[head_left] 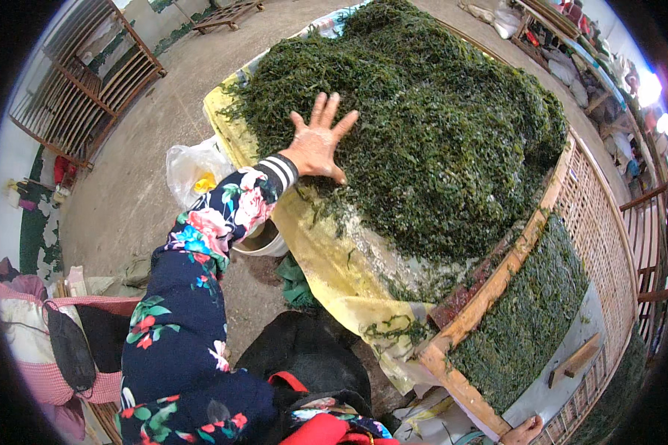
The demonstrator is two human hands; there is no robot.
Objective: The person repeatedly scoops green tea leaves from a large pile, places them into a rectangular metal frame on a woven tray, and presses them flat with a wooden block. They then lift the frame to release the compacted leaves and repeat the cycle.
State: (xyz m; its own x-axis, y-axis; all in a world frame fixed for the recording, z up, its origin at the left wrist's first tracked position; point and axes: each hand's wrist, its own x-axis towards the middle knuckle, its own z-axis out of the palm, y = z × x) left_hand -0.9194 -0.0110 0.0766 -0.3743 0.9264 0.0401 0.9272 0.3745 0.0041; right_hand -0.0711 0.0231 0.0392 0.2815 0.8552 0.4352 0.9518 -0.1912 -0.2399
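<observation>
My left hand [319, 144] reaches out with its fingers spread over the left side of a big heap of dark green seaweed [423, 126]. Nothing is held in it. At the lower right, only part of my right hand [523, 430] shows, its fingers bent at the near edge of a flat grey sheet [538, 378]. A wooden handle [574, 360] sits on that sheet. Beside it, a layer of seaweed [523, 319] is spread within a wooden frame [497, 297], over a woven screen [590, 200].
Yellow plastic sheeting [334, 259] lines the heap's near edge. A white bucket [267, 241] and a clear plastic bag [193, 170] stand left of it. A slatted rack [89, 81] leans at the far left. Sacks [564, 70] lie along the right wall.
</observation>
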